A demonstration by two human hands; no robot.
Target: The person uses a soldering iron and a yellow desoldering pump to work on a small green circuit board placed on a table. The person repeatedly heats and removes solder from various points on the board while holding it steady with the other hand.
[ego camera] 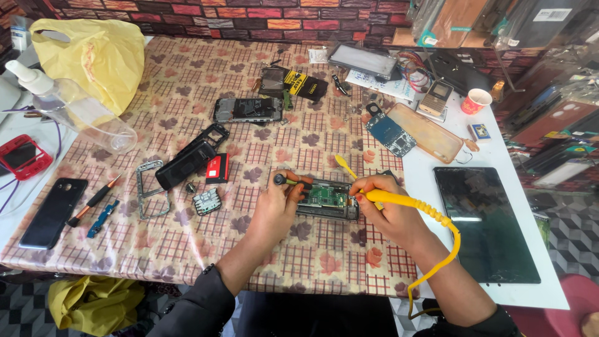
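Note:
An opened phone with a green circuit board (329, 199) lies on the patterned tablecloth (187, 81). My left hand (274, 206) steadies its left end and pinches a small tool with a round black end (280, 180). My right hand (382, 203) holds a yellow soldering iron (405, 201) with a ribbed yellow cable, its tip at the board's right edge. A yellow plastic pry tool (344, 165) lies just behind the phone.
Dismantled phone parts lie around: a black housing (187, 163), a metal frame (150, 187), a blue board (390, 134), a black phone (53, 212), a screwdriver (93, 201). A dark tablet (483, 221) lies right, a spray bottle (75, 109) and yellow bag (100, 53) left, a paper cup (477, 100) behind.

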